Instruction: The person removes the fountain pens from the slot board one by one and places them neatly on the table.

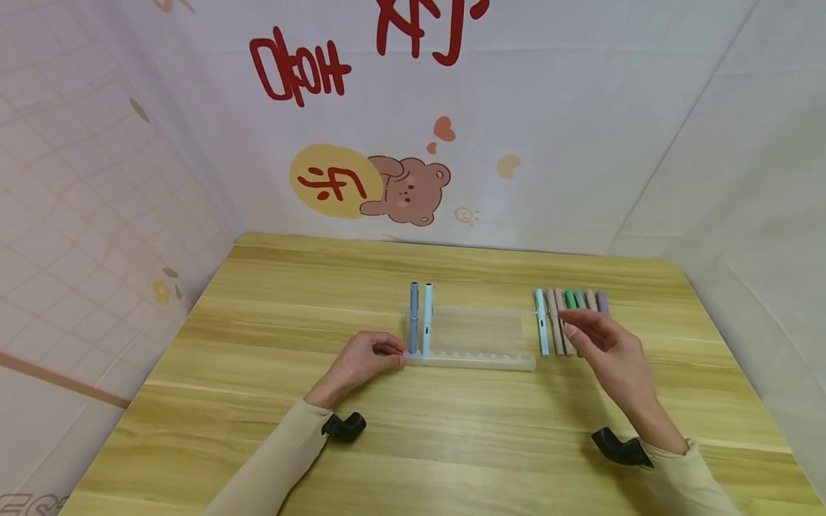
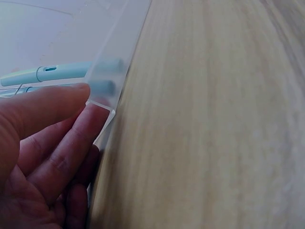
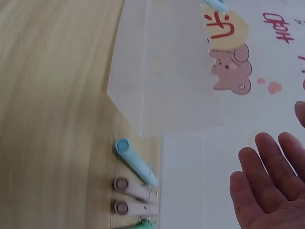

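Observation:
A frosted clear plastic pen stand (image 1: pixel 474 361) with a notched front rail sits mid-table. My left hand (image 1: pixel 363 362) pinches its left end between thumb and fingers, seen close up in the left wrist view on the stand's corner (image 2: pixel 110 108). Two pens stand upright in its leftmost notches: a grey-blue pen (image 1: pixel 414 322) and a light blue pen (image 1: pixel 428 315). My right hand (image 1: pixel 613 362) hovers with relaxed fingers over a row of pens on the right, holding nothing. Leftmost in that row lies another light blue pen (image 1: pixel 542 324), also in the right wrist view (image 3: pixel 137 163).
Beside that pen lie several more: pinkish-beige pens (image 3: pixel 136 189), a green pen (image 1: pixel 571 298) and a purple pen (image 1: pixel 603 302), partly hidden by my right hand. The wooden table (image 1: pixel 290 301) meets a printed white cloth backdrop (image 1: pixel 548 107) at its far edge.

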### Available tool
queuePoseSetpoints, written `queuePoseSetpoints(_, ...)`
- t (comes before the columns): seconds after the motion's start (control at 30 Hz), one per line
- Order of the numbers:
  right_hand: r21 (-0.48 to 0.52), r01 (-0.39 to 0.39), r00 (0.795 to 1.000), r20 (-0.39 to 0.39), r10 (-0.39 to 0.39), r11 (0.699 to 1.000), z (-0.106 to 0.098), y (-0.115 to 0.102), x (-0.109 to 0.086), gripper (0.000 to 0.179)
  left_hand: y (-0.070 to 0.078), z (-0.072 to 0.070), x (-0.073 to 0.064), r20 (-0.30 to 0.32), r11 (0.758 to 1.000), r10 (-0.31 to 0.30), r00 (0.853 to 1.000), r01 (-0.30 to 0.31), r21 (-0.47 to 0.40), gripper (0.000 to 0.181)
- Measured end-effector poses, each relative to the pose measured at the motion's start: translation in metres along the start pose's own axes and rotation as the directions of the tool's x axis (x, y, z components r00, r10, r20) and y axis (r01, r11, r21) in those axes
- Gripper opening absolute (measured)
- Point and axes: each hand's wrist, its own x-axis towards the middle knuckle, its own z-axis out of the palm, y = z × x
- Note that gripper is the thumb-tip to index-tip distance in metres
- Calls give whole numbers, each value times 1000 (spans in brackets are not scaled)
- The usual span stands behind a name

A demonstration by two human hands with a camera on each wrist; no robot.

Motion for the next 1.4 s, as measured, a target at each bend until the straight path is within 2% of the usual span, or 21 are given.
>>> queuePoseSetpoints(0.37,28,40,991,127,-43,999,32,-12,5,28,0,0,-1,-1,1000,4,1000,-4,-2,15)
queuePoseSetpoints(0.73,100,57,970,232,-79,993,72,-12,8,28,-3,0,0,-5,1000,12,1000,-12,2,14)
queuePoseSetpoints(1.27,96,77,947,303,-103,992,117,-28,12,30,-2,0,-1,3,1000,18,1000,-18,-7,14)
queuePoseSetpoints(1.4,104,51,940,332,-83,993,125,-32,15,30,-2,0,-1,4,1000,13,1000,-13,-6,14)
